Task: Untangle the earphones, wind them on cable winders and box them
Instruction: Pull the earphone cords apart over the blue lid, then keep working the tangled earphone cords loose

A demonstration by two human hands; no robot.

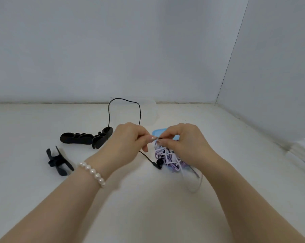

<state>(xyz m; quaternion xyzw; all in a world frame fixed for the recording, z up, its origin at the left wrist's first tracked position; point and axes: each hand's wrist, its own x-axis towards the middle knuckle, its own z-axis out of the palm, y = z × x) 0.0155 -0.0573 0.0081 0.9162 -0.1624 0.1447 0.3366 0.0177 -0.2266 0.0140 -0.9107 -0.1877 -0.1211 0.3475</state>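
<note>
Black, rubbery cable winders lie on the left of the white worktop (43, 199): a dark navy winder (59, 161) near, with flared ends, and two black winders (86, 137) beyond it, scalloped along their edges. From these a thin black earphone cord (124, 102) arches up in a stiff-looking loop and comes down to the left hand (127, 144), which wears a pearl bracelet (92, 171); its grip is pressed on the cord. The right hand (183, 142), just beside it, pinches the same cord at the fingertips. Below hangs a black earbud (159, 163), touching the lilac-and-white tangle (171, 158) resting over a clear box (192, 181) with a pale blue lid (158, 133) behind. Judgement: cords are light, limp, kink-prone; take hold near the knot, not the fragile earbud joint.
</note>
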